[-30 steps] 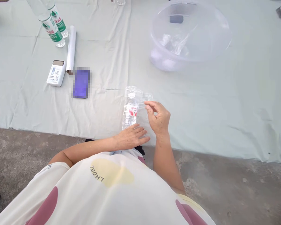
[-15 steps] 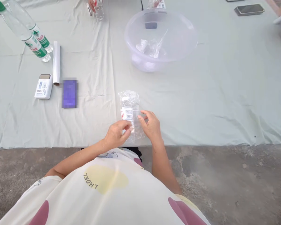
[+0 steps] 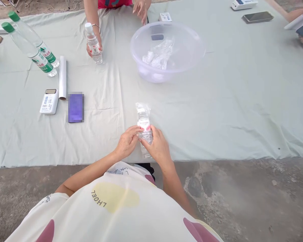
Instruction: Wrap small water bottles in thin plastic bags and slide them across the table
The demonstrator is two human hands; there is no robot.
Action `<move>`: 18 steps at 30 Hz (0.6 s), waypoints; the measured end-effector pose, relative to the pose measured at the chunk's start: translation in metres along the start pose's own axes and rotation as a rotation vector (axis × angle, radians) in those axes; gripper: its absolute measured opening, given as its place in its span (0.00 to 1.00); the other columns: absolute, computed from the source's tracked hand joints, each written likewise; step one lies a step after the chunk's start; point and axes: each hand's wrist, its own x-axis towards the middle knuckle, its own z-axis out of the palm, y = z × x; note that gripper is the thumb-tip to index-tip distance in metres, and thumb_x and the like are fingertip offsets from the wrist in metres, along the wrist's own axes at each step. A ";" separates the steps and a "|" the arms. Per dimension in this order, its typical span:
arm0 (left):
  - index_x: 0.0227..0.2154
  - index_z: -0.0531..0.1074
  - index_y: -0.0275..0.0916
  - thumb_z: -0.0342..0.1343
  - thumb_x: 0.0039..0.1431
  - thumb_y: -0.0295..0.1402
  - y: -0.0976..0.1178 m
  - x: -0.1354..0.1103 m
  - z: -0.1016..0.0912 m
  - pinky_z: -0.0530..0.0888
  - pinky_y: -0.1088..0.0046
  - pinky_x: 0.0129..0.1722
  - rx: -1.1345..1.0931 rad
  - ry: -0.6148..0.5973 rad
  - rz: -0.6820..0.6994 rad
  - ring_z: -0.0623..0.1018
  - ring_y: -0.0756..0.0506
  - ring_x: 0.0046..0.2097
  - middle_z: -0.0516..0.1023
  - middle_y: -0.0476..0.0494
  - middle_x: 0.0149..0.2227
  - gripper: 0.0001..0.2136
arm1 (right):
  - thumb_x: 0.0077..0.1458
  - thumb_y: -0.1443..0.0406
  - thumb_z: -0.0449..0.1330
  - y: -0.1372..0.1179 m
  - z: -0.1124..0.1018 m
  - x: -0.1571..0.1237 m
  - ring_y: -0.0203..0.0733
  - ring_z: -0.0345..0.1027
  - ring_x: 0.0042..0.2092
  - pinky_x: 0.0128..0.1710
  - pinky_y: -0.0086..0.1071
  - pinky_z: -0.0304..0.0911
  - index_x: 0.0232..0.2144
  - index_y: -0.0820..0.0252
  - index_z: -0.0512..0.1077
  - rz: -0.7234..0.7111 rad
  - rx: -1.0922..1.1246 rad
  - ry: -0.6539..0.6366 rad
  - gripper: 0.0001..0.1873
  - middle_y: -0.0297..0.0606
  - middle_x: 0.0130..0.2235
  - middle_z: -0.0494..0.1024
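A small clear plastic bottle [image 3: 143, 125] lies in front of me near the table's front edge, its cap pointing away. Clear plastic wrap [image 3: 146, 107] surrounds it and sticks out past both ends. My left hand [image 3: 128, 142] holds the bottle's left side, fingertips on the label. From the right, my right hand [image 3: 158, 145] curls around the lower half, thumb across it. Both hands are closed on the wrapped bottle, and their fingertips nearly meet.
A translucent basin [image 3: 192, 50] holds crumpled plastic. Opposite, a person's hand [image 3: 99, 43] grips another bottle [image 3: 94, 47]. To the left are two green-capped bottles [image 3: 44, 62], a white roll [image 3: 63, 79], a white device [image 3: 49, 102] and a purple blurred item [image 3: 75, 107]. A phone [image 3: 258, 17] lies far right.
The loose wrap is now drawn narrowly around the bottle, and the bottle has turned on its axis. My hands have closed in on it. My view has tilted up, showing more of the person opposite.
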 end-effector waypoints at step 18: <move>0.68 0.53 0.54 0.68 0.52 0.45 0.025 -0.003 -0.015 0.77 0.69 0.32 -0.845 -0.082 -0.429 0.79 0.43 0.43 0.71 0.38 0.60 0.42 | 0.54 0.43 0.64 -0.018 0.011 -0.001 0.58 0.76 0.55 0.53 0.50 0.73 0.60 0.48 0.71 0.121 0.643 -0.107 0.35 0.40 0.56 0.80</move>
